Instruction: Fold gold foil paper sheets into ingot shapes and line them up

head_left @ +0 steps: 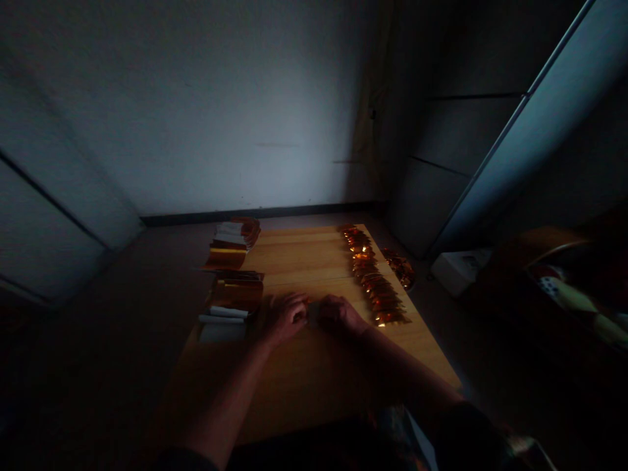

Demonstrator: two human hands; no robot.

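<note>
1. Far to the left of our hands, a pale panel [53, 222] stands in deep shadow, and a plain wall [196, 111] runs behind the whole scene, with a dark skirting board [255, 212] along its foot.
2. Left of our left hand, at the left edge of the wooden table [304, 392], lie two stacks of gold foil pieces [234, 293] mixed with white sheets [222, 331]. The nearer stack sits just beside that hand, and the farther one lies well beyond it.
3. Our left hand [287, 317] rests low on the wood, its fingers [299, 304] curled toward the middle.
4. Between our hands sits a small pale flat piece [314, 314], with a glint of gold at its far end. Our hands are close together around it, almost meeting, but the dim light hides whether they are clamped on it, so we cannot tell.
5. Our right hand [338, 313] mirrors the left, its knuckles turned up and its fingers bent inward.
6. Right of that hand, a long overlapping row of gold foil pieces [373, 281] runs away from us across the table.
7. Farther right and beyond the row, a loose gold heap [400, 268] lies past the table's edge, with a white box [458, 271] and a basket [554, 252] holding colourful items beyond it.
</note>
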